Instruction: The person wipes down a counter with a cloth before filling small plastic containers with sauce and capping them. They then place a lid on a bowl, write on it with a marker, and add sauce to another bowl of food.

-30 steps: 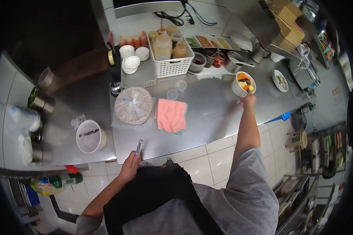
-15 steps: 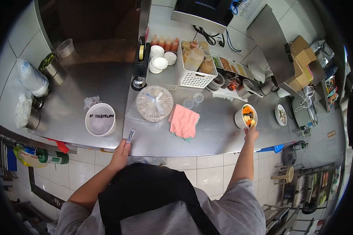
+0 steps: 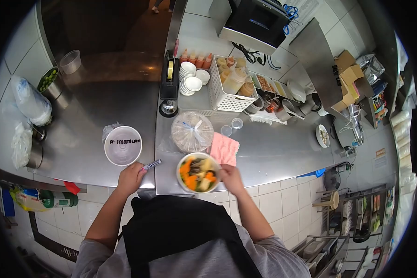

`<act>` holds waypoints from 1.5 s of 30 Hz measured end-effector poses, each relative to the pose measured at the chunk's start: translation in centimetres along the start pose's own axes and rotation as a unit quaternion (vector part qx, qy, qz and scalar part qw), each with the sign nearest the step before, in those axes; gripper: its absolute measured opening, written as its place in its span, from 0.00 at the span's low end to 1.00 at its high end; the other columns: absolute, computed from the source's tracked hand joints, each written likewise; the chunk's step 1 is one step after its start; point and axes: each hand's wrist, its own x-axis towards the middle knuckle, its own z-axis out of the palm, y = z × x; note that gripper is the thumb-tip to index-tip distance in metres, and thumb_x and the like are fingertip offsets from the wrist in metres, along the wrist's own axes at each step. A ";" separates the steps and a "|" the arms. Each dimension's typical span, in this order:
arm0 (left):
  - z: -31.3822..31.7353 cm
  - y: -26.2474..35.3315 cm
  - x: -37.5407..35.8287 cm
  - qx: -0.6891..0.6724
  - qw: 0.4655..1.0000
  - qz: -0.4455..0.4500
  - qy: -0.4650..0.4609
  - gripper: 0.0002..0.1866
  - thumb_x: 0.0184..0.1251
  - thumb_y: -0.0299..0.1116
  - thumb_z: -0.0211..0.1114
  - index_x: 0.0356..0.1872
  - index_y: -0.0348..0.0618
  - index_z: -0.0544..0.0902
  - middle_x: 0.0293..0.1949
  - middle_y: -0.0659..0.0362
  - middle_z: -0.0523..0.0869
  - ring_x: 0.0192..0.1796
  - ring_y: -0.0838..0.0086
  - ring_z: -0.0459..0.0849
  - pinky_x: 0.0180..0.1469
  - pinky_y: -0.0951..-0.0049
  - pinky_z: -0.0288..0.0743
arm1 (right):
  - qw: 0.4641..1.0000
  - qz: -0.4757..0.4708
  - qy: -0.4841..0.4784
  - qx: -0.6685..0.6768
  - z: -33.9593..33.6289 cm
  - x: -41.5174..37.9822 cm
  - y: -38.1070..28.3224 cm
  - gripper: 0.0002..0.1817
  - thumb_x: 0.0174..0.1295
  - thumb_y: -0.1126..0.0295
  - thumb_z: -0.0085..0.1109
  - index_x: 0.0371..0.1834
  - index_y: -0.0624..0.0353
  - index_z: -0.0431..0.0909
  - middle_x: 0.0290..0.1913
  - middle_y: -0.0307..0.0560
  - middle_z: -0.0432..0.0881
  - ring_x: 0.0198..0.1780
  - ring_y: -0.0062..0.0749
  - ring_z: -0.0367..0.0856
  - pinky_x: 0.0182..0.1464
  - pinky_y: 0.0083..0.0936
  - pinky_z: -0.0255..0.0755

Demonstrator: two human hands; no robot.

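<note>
My right hand [image 3: 230, 177] grips the right rim of a white paper bowl [image 3: 198, 172] filled with orange, pale yellow, dark and green food pieces, close to the counter's front edge. A marker pen [image 3: 152, 164] with a pale, patterned barrel is pinched in my left hand [image 3: 130, 178], pointing up and right. Just above that hand sits a round white tub [image 3: 123, 146] with black handwriting across its top. A folded pink cloth [image 3: 224, 148] lies behind my right hand. Behind the bowl is a round container wrapped in clear plastic [image 3: 192, 132].
A white basket of squeeze bottles [image 3: 234, 95], stacked small white dishes [image 3: 190, 83] and a black tape dispenser [image 3: 169, 76] stand at the back. A bowl of food [image 3: 323, 135] is at the right. Bagged items [image 3: 31, 101] and a metal pot [image 3: 51, 83] line the left.
My right hand has brought the filled bowl left from the counter's right side to near the middle. My left hand, still with the marker pen, is now closer to the white tub.
</note>
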 end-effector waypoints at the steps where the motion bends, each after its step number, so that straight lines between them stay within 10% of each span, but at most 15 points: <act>1: 0.0 -0.7 0.2 0.010 1.000 0.024 0.010 0.10 0.69 0.38 0.60 0.41 0.42 0.78 0.36 0.49 0.83 0.40 0.50 0.82 0.41 0.54 0.74 | 0.995 -0.042 0.013 -0.090 2.3 0.7 0.7 0.12 0.64 0.70 0.52 0.32 0.67 0.82 0.27 0.44 0.83 0.28 0.23 0.78 0.32 0.25 0.73; 3: -0.3 -2.0 0.7 0.020 0.998 0.051 0.018 0.10 0.68 0.38 0.61 0.40 0.42 0.78 0.35 0.49 0.83 0.39 0.51 0.82 0.39 0.54 0.75 | 0.980 -0.111 0.036 -0.162 4.0 1.7 0.3 0.12 0.65 0.66 0.56 0.35 0.66 0.82 0.28 0.49 0.84 0.29 0.27 0.81 0.33 0.29 0.74; 5: -0.1 -2.4 1.1 -0.005 0.997 0.058 0.059 0.09 0.66 0.37 0.62 0.39 0.42 0.78 0.33 0.50 0.82 0.36 0.50 0.82 0.37 0.55 0.75 | 0.996 0.077 0.030 0.037 3.2 2.1 -2.2 0.15 0.65 0.61 0.60 0.38 0.65 0.81 0.30 0.53 0.84 0.31 0.37 0.84 0.36 0.33 0.75; 9: -0.7 -2.4 1.1 -0.035 0.998 0.053 0.030 0.09 0.66 0.36 0.62 0.39 0.42 0.78 0.32 0.49 0.82 0.36 0.50 0.82 0.38 0.55 0.75 | 0.915 0.016 0.131 -0.381 -0.2 4.4 0.1 0.14 0.62 0.61 0.63 0.42 0.60 0.79 0.37 0.53 0.84 0.37 0.46 0.84 0.39 0.38 0.76; 15: 0.0 -3.4 1.2 -0.036 0.999 0.026 0.025 0.09 0.65 0.37 0.62 0.41 0.43 0.78 0.29 0.49 0.83 0.32 0.48 0.83 0.34 0.52 0.75 | 0.894 -0.037 0.015 -0.446 -4.5 9.1 4.1 0.12 0.61 0.63 0.61 0.44 0.56 0.80 0.38 0.51 0.84 0.39 0.49 0.83 0.41 0.41 0.75; 18: 0.0 -3.0 1.1 -0.013 1.000 0.006 0.015 0.11 0.64 0.37 0.63 0.43 0.44 0.79 0.31 0.49 0.83 0.33 0.49 0.83 0.36 0.52 0.76 | 0.944 -0.102 0.098 -0.298 -6.3 14.0 -10.4 0.11 0.62 0.66 0.62 0.43 0.60 0.81 0.35 0.54 0.84 0.35 0.46 0.83 0.38 0.37 0.76; 22: 0.3 -2.8 1.1 0.018 1.000 -0.005 0.017 0.11 0.63 0.38 0.63 0.43 0.44 0.79 0.34 0.48 0.84 0.35 0.49 0.84 0.36 0.52 0.76 | 0.849 -0.285 0.176 -0.409 -8.5 26.7 -19.6 0.10 0.63 0.68 0.59 0.42 0.63 0.83 0.34 0.58 0.84 0.36 0.49 0.84 0.40 0.38 0.76; 25: 0.6 -2.8 1.0 0.045 0.999 -0.023 0.018 0.12 0.63 0.38 0.63 0.42 0.44 0.79 0.32 0.48 0.84 0.34 0.49 0.83 0.36 0.52 0.77 | 0.773 -0.122 0.146 -0.606 -9.3 40.3 -20.5 0.16 0.55 0.64 0.66 0.43 0.62 0.85 0.40 0.57 0.87 0.43 0.49 0.86 0.45 0.37 0.79; 31: 0.8 -2.6 0.8 0.069 0.995 -0.032 0.061 0.12 0.62 0.38 0.65 0.42 0.44 0.80 0.30 0.49 0.84 0.31 0.51 0.83 0.34 0.54 0.77 | 0.798 0.011 -0.018 -0.603 -7.8 42.4 -20.4 0.26 0.41 0.59 0.77 0.42 0.66 0.86 0.39 0.53 0.88 0.42 0.41 0.87 0.45 0.32 0.79; 36: 0.9 -2.3 1.0 0.077 0.994 -0.043 0.066 0.11 0.64 0.38 0.64 0.42 0.44 0.79 0.31 0.50 0.84 0.32 0.50 0.83 0.35 0.53 0.77 | 0.863 0.079 -0.067 -0.494 -11.1 42.2 -22.8 0.20 0.59 0.52 0.67 0.33 0.61 0.84 0.29 0.44 0.86 0.26 0.28 0.81 0.30 0.25 0.77; 45: 1.4 -2.5 1.0 0.112 0.991 -0.034 0.061 0.09 0.65 0.37 0.62 0.39 0.43 0.78 0.33 0.50 0.82 0.35 0.50 0.82 0.38 0.53 0.75 | 0.883 0.090 -0.097 -0.451 -21.2 41.3 -18.8 0.18 0.61 0.52 0.63 0.40 0.57 0.84 0.34 0.46 0.86 0.26 0.27 0.80 0.29 0.23 0.76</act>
